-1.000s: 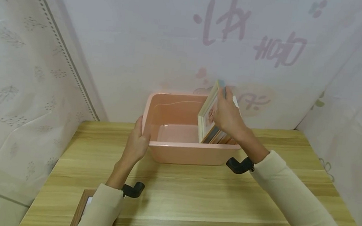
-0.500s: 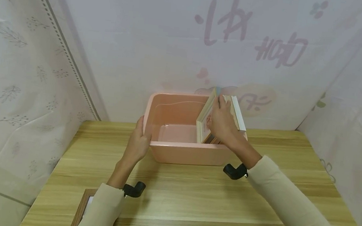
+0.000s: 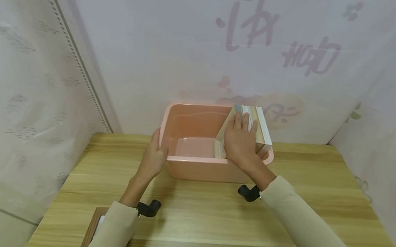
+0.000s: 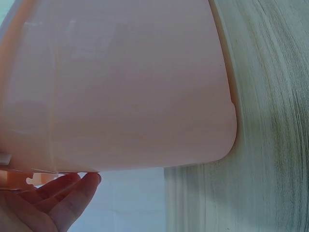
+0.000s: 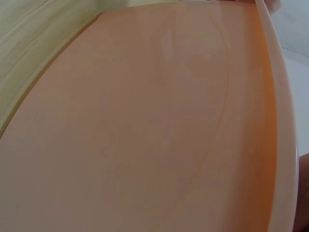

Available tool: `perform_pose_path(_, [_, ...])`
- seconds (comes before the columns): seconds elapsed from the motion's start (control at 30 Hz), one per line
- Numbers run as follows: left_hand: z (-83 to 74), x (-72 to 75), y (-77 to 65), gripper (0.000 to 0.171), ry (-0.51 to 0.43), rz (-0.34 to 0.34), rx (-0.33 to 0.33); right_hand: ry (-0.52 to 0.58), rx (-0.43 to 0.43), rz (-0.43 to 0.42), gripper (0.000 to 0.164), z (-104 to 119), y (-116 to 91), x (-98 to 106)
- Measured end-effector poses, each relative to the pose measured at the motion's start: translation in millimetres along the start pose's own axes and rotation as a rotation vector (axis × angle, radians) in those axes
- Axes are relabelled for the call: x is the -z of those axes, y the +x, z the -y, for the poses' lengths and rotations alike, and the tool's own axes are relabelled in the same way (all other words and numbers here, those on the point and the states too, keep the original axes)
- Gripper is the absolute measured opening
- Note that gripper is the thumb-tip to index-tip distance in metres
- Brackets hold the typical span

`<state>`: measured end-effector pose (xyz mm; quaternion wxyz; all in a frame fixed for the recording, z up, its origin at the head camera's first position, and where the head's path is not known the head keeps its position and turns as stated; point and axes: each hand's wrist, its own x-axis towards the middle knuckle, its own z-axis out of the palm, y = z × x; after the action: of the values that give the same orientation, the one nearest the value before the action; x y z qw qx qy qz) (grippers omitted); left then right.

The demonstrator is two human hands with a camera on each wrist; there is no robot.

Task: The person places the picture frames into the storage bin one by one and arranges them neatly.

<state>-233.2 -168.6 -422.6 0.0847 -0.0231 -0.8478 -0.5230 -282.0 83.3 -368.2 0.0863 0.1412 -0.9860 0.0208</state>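
Observation:
A pink plastic basin [image 3: 207,171] stands on the table against the back wall. My left hand [image 3: 152,155] grips its left rim; in the left wrist view, fingers [image 4: 77,200] press at the edge of the wall. Several picture frames [image 3: 264,126] stand on edge, packed side by side at the basin's right end, their tops above the rim. Across those tops lies my right hand [image 3: 241,142], fingers straight and slightly spread. The right wrist view is filled by the basin's outer wall [image 5: 145,106], with only a sliver of the hand at the right edge.
A brown wooden picture frame [image 3: 93,227] lies at the table's front left, partly under the left sleeve [image 3: 114,227]. Printed fabric walls [image 3: 147,53] enclose the wood-grain table [image 3: 209,221] at the back and sides.
My right hand has gone from gripping a light frame to lying flat on the frames' tops. That frame has come down and leans in with the others. My left hand stays on the rim.

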Motion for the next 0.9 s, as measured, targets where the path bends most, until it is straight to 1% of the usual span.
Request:
perform_pose_path(0.13, [-1.4,-3.7,0.5,0.061,-0.011,0.016,-0.001,-0.043,-0.007,0.005,0.083,-2,-4,0])
perform_pose_path(0.2, [-1.9,-3.9,0.9,0.06,-0.014,0.011,-0.001,-0.035,-0.005,0.008,0.083,-3,-4,1])
perform_pose_path(0.33, [-1.1,-2.6,0.8,0.059,-0.001,0.0,0.014,0.024,0.003,0.006,0.074,-5,-3,4])
perform_pose_path(0.4, [-0.7,-2.1,0.4,0.059,0.002,0.0,0.022,0.065,0.005,0.006,0.065,-8,-3,6])
perform_pose_path(0.47, [-0.4,-1.1,-0.6,0.06,-0.001,0.001,0.027,0.112,0.012,0.022,0.063,-12,-4,9])
perform_pose_path(0.57, [-0.7,-0.3,-1.4,0.061,-0.01,0.007,0.034,0.17,0.01,0.041,0.066,-21,-8,13])
perform_pose_path(0.63, [-1.3,0.2,-1.8,0.062,-0.01,0.013,0.038,0.194,0.0,0.054,0.072,-27,-11,16])
perform_pose_path(0.77, [-1.5,1.0,-2.1,0.062,-0.007,0.027,0.041,0.189,-0.021,0.067,0.076,-40,-16,19])
perform_pose_path(0.9, [-2.1,1.4,-2.8,0.063,-0.009,0.034,0.048,0.178,-0.022,0.071,0.078,-48,-20,16])
